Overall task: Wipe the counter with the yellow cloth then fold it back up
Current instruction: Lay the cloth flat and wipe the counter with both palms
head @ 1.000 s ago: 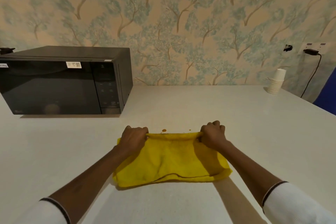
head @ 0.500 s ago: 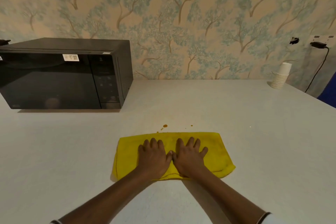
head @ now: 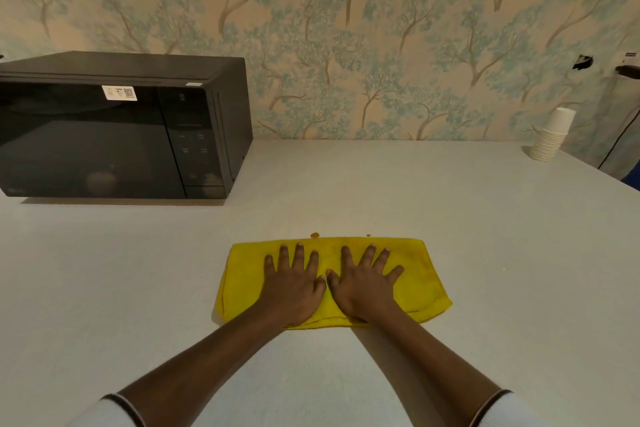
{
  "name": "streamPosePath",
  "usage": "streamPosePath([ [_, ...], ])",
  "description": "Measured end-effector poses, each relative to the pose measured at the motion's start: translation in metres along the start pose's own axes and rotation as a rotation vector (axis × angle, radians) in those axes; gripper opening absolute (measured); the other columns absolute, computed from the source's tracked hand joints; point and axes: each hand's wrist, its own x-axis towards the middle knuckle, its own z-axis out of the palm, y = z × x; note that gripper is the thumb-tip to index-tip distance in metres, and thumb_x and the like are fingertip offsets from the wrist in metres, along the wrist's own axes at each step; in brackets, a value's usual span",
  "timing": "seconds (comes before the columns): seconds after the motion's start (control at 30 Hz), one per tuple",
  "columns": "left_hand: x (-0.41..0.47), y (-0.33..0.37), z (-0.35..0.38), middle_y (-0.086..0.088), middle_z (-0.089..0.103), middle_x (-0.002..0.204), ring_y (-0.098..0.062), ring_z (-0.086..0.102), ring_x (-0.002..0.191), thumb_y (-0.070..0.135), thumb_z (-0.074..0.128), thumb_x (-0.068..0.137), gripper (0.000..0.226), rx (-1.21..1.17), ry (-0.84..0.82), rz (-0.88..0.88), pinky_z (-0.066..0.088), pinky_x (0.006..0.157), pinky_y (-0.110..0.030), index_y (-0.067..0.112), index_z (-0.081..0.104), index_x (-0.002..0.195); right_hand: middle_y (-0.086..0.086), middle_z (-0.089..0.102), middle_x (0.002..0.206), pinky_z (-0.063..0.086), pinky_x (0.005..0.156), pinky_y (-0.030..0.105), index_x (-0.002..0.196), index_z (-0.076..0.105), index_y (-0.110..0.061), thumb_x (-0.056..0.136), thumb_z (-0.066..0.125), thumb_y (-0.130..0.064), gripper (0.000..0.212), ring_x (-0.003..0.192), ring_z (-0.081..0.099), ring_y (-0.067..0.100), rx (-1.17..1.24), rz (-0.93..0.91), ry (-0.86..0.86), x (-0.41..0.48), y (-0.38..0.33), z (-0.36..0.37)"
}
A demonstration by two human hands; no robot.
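One microwave (head: 117, 128) sits shut at the back left of the counter (head: 485, 253), its inside too dark to see. One stack of paper cups (head: 552, 137) stands far right. One yellow cloth (head: 420, 282) lies folded near the front, with the left hand (head: 294, 282) and right hand (head: 363, 282) pressed flat on it, fingers spread, thumbs nearly touching. Two small orange spots (head: 314, 235) sit just beyond it.

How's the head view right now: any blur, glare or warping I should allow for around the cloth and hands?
Head view: sharp on the left hand, right hand and yellow cloth, no motion blur; soft, even light, faint shadows beside the forearms; the microwave door is glossy with dim reflections, no harsh glare; wide-angle warping bends the counter edges, worst near the paper cups.
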Motion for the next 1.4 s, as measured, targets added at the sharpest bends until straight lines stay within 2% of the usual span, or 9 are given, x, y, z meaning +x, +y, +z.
streamPosePath([
  [0.93, 0.162, -0.030, 0.016, -0.010, 0.010, 0.160, -0.041, 0.008, 0.143, 0.060, 0.006, 0.082, 0.073, -0.030, 0.001, -0.105, 0.007, 0.110, -0.064, 0.027, 0.010, 0.148, 0.029, 0.003, 0.158, -0.006, 0.102, 0.076, 0.151, 0.011, -0.029, 0.084, 0.015, -0.071, 0.079, 0.141, -0.008, 0.055, -0.009, -0.057, -0.019, 0.169, -0.016, 0.006],
  [1.4, 0.199, -0.042, 0.022, -0.008, 0.009, 0.160, -0.040, 0.007, 0.144, 0.063, 0.005, 0.081, 0.075, -0.025, -0.003, -0.117, 0.007, 0.110, -0.064, 0.029, 0.010, 0.148, 0.030, 0.002, 0.157, -0.006, 0.103, 0.075, 0.151, 0.011, -0.028, 0.086, 0.017, -0.070, 0.078, 0.141, -0.007, 0.055, -0.010, -0.059, -0.012, 0.198, -0.023, 0.005],
])
